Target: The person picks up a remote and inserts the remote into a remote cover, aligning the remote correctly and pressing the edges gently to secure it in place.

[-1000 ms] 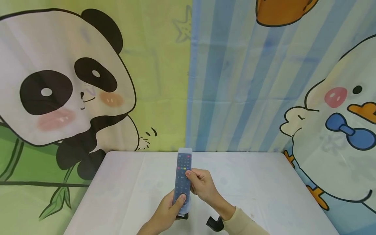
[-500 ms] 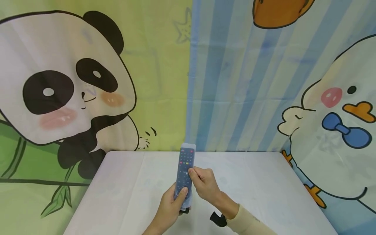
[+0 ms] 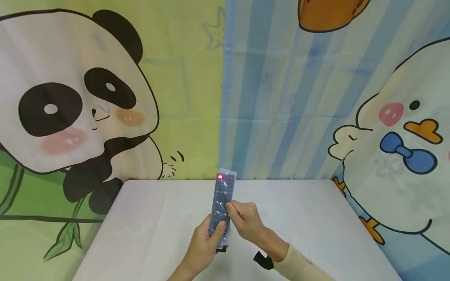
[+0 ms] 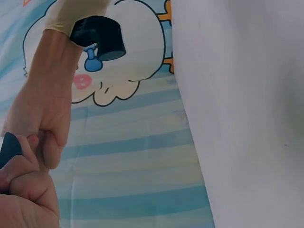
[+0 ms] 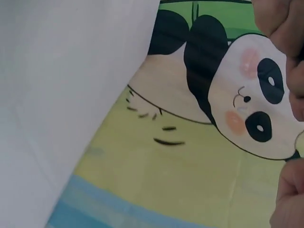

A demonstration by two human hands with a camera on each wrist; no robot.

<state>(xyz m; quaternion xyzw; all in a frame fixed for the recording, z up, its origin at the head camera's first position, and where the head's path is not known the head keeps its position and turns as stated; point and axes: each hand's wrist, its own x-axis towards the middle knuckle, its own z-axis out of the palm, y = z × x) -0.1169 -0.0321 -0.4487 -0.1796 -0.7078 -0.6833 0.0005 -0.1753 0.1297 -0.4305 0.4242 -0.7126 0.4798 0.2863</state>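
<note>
A dark remote control (image 3: 220, 199) in a clear plastic sleeve is held up over the table in the head view, its top end pointing away from me. A red light glows at its upper left corner. My left hand (image 3: 202, 244) grips the lower part, thumb across the front. At the middle of the right edge, my right hand (image 3: 246, 218) pinches the sleeved remote, thumb on the front and fingers curled. In the left wrist view only a dark bit of the remote (image 4: 9, 148) shows beside the left hand (image 4: 28, 194). The right wrist view catches just parts of the hands at its right border.
Below the hands lies a white-covered table (image 3: 299, 218). Behind it hangs a cloth backdrop (image 3: 267, 97) printed with a panda and a white duck. A black curved piece (image 3: 263, 260) sits at the right wrist, by the beige sleeve (image 3: 299, 263).
The remote has risen slightly and shifted a little to the right with both hands still on it. A red light now shows at its upper left corner.
</note>
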